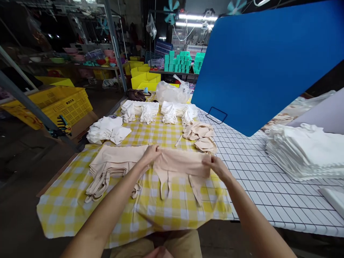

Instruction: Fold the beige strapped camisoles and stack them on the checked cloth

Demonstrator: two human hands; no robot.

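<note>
A beige strapped garment [180, 161], like a camisole or bra top, is stretched sideways between my two hands, its straps hanging toward me. My left hand [151, 154] pinches its upper left corner. At its right end, my right hand [215, 165] grips the edge between thumb and fingers. Just left of it lies a neat stack of beige garments [115, 157] with straps trailing to the front. Behind my right hand sits a crumpled pile of beige garments [200, 132].
A yellow checked cloth [88, 200] covers the table. White strapped stacks [139, 107] and a crumpled white pile [107, 129] lie farther back. A large blue board [263, 61] looms at right over a white grid-patterned surface [249, 186], near a white garment stack [309, 150]. A metal post [115, 43] rises at left.
</note>
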